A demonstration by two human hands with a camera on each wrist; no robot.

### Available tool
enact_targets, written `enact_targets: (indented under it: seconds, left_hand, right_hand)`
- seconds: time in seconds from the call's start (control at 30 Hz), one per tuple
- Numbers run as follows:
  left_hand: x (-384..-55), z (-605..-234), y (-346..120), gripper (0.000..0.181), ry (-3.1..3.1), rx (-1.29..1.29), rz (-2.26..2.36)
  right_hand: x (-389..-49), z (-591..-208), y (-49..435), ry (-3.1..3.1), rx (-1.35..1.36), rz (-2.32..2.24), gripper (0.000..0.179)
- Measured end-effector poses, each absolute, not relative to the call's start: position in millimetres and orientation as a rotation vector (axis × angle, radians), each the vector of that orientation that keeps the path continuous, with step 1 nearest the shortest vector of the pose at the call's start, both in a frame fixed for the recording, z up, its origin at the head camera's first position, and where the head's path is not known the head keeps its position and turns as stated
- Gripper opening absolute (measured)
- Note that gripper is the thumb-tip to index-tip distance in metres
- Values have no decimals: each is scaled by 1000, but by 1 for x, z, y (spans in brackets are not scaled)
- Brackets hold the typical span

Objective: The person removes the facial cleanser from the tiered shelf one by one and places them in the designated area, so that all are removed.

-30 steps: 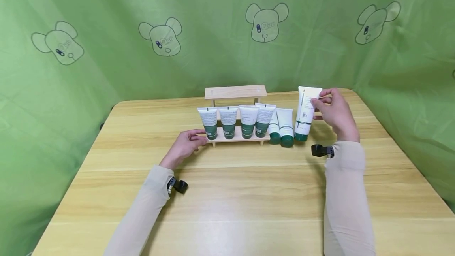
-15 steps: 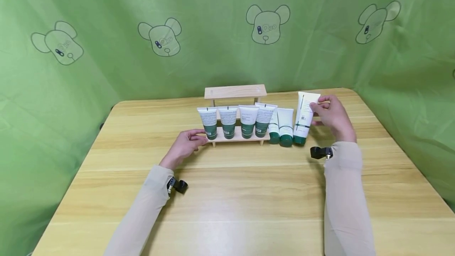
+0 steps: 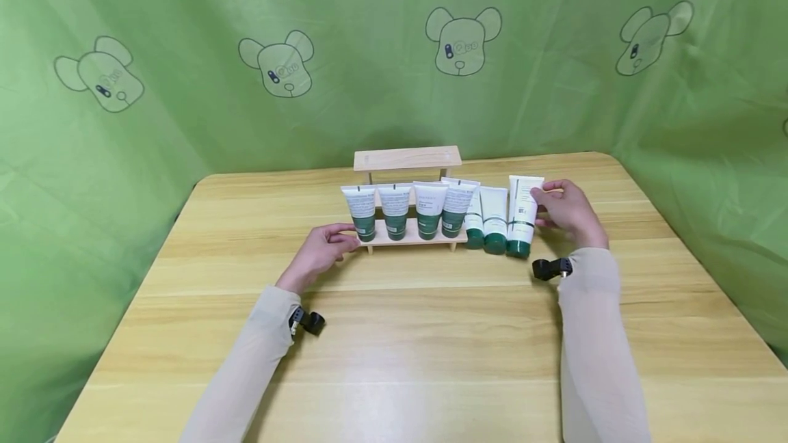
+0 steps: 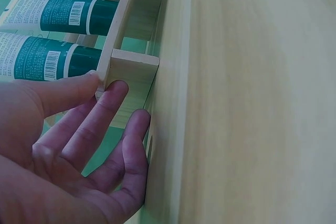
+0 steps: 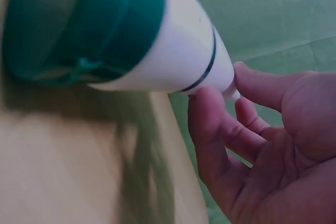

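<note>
My right hand [image 3: 566,209] pinches a white squeeze tube [image 3: 523,214] with a green cap by its upper right edge, thumb in front and fingers behind. The tube stands cap-down, close beside two similar white tubes [image 3: 494,214] at the rack's right. In the right wrist view its green cap [image 5: 84,30] is near the tabletop. My left hand [image 3: 320,251] holds the left end of a stepped wooden rack [image 3: 409,240], thumb on the shelf edge and a finger beneath. Several small green-and-white tubes [image 3: 396,214] stand cap-down in a row on the rack's front step.
The rack's raised back shelf [image 3: 406,158] carries nothing. A wooden table [image 3: 418,347] bears everything, and a green curtain [image 3: 369,115] hangs behind it and at both sides. A small black camera [image 3: 550,268] is strapped to each wrist.
My right hand has brought the white tube down and to the left, close against the other white tubes. The left hand and rack have stayed in place.
</note>
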State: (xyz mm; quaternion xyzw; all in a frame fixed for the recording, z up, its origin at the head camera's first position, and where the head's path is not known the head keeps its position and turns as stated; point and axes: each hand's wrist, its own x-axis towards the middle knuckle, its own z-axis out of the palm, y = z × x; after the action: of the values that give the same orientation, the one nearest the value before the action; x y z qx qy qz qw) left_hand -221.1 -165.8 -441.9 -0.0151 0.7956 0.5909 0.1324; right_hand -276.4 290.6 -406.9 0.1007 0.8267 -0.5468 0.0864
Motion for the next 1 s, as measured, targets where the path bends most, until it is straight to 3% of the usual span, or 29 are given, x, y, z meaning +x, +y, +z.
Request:
enact_targets:
  seconds: [0.3,0.67,1.0]
  left_hand:
    - [-222,-443,-166,42,2311,-30,1718]
    - [-221,-442,-166,42,2319,-41,1708]
    - [-220,-441,-166,43,2319,-40,1712]
  right_hand:
    - [-281,-419,289,2464,315,-1567,52]
    - [-279,-420,295,2420,170,-1468,73]
    - [-281,-421,290,2479,140,-1378,71]
